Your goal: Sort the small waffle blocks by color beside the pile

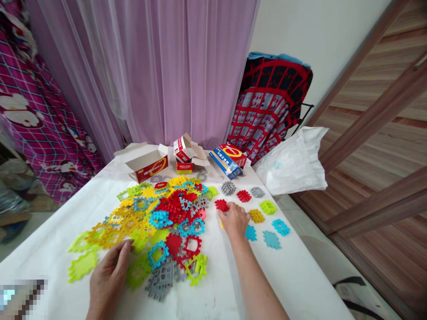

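My right hand (235, 220) reaches over the right part of the table, its fingers closed on the edge of a red interlocking plastic tile (221, 205). My left hand (111, 266) is at the front left beside the pile. Its fingers are loosely bent and a little apart, with the tips by a green tile (138, 240); I see nothing held in it. The pile mixes yellow tiles (125, 224), red tiles (173, 209), blue tiles (158, 254) and grey tiles (162, 278). A yellow piece is mostly hidden under my right hand.
Right of my right hand lie separate tiles: grey (228, 188), red (243, 196), ochre (256, 216), green (268, 207) and blue (271, 239). Opened cartons (151, 168) and a blue-red box (227, 161) stand along the back. A white bag (293, 162) hangs at the right edge.
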`<state>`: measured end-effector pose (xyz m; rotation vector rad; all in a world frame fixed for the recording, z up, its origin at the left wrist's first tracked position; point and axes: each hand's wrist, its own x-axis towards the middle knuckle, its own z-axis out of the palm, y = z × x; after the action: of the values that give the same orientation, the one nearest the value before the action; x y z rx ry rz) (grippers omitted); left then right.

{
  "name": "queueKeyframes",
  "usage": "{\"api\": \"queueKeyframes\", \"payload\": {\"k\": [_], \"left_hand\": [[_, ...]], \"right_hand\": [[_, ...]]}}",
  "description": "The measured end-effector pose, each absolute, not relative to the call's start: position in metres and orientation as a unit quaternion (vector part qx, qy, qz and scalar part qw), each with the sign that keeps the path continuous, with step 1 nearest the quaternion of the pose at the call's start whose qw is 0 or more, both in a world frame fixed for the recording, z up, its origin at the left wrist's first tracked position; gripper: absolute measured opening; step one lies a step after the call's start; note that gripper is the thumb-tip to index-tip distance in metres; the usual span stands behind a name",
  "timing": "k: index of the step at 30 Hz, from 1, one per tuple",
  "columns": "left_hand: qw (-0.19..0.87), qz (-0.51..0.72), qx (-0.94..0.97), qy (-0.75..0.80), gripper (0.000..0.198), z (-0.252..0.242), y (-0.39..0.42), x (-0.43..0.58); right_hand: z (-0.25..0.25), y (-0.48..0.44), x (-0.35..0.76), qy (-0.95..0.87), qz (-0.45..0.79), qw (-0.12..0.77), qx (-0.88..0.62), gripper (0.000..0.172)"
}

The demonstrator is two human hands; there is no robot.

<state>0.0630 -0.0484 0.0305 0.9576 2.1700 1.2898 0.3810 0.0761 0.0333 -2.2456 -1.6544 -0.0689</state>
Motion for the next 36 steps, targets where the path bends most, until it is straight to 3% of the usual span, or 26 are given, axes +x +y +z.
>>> {"api": "queueKeyframes", "payload": {"k": [11, 24, 36], "left_hand": [[0.211, 0.464, 0.349, 0.786, 0.055, 0.027, -0.049, 0.061], [0.231, 0.458, 0.339, 0.789, 0.055, 0.029, -0.049, 0.061], [0.203, 0.464, 0.367, 0.78, 0.049, 0.026, -0.048, 0.059]], "right_hand": [[0.034, 0.075, 0.38, -0.586, -0.033, 0.174, -0.791, 0.031], [0.035, 0.047, 0.406, -0.596, -0.017, 0.247, -0.764, 0.021], [0.04, 0.051, 0.397, -0.665, -0.014, 0.158, -0.73, 0.024]]}}
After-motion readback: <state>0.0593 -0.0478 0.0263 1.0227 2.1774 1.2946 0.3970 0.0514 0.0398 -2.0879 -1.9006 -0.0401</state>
